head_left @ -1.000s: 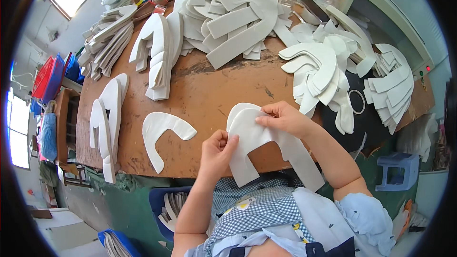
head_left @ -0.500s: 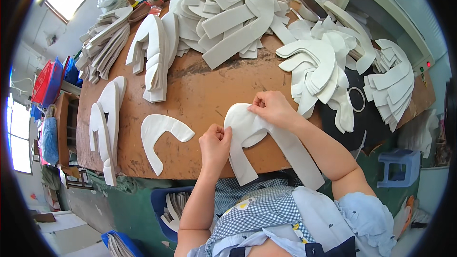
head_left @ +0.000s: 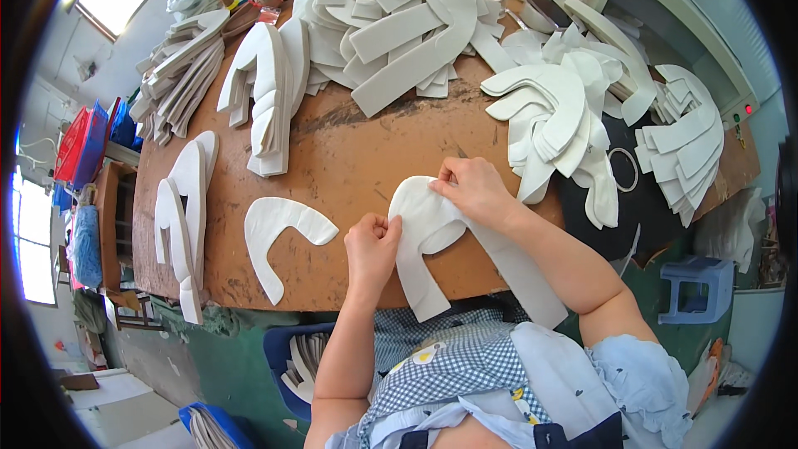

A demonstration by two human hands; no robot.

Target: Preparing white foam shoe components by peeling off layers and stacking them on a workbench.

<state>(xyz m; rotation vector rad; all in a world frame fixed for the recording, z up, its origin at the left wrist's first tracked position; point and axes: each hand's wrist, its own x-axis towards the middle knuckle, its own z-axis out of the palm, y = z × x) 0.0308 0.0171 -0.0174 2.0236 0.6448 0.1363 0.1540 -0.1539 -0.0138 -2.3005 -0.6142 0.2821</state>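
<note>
At the near edge of the brown table I hold a white U-shaped foam pad, its curved end away from me and its two legs toward my lap. A smaller curved white piece shows inside its bend. My left hand pinches the left outer edge between thumb and curled fingers. My right hand grips the top of the curve, its forearm crossing over the right leg of the pad. Left of my left hand, a single curved white pad lies flat on the table.
A big heap of white pads covers the table's back. More stacks stand on the left. On the right lie white pieces and a ring on black cloth. A blue stool stands on the floor at right.
My hands keep their hold on the U-shaped pad with hardly any movement. The whole view has shifted very slightly.
</note>
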